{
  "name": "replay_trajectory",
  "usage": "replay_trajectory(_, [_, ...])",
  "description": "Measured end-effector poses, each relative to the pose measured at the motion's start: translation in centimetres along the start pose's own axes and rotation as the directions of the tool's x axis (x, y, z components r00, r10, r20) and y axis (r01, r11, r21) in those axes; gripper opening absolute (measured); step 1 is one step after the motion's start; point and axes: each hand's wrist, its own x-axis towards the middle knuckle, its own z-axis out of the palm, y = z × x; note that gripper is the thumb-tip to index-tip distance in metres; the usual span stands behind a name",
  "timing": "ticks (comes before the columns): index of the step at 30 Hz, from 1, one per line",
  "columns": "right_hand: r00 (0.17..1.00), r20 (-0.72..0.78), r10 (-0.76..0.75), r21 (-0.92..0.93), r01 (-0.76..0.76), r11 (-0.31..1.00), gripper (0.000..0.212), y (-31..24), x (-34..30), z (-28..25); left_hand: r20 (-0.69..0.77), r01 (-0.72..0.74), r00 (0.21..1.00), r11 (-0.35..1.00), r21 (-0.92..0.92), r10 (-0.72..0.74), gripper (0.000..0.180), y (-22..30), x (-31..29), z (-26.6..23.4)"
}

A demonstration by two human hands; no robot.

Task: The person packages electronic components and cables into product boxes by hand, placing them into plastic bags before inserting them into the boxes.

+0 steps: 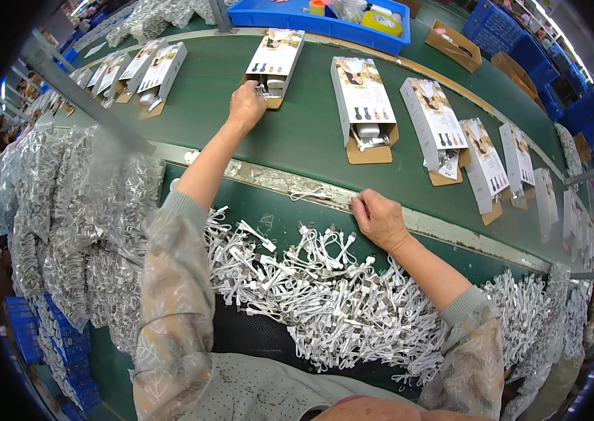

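Left hand (248, 107); seemingly at open box (277, 53)

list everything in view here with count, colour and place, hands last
boxes: over ten, white with brown flaps, along the belt
belt: one, green, across the middle
rail: one, pale and worn, along the belt's near edge
single cable: one, white, on the rail
cable heap: too many to count, white, before the person
bagged cables: many, white in clear plastic, left
tray: one, blue, beyond the belt
crates: several, blue, lower left and upper right
carton: one nearest, brown, upper right
sleeves: two, patterned, on the forearms
left grip: one, bare, at a box's open end
right grip: one, bare, at the rail
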Motion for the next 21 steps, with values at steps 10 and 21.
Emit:
replay_trajectory(10, [1.0, -0.016, 0.003, -0.011, -0.003, 1.0, 0.013, 0.5, 0.0, -0.2, 0.545, -0.513, 0.691, 0.853, -0.093, 0.475, 0.028, 8.7, -16.5, -5.1])
replay_trajectory(21, [0.999, -0.045, 0.003, -0.002, -0.003, 1.0, 0.013, 0.0, -0.2, -0.1, 0.455, -0.315, 0.857, 0.945, 0.09, 0.243, 0.01, 4.7, -17.1, -5.8])
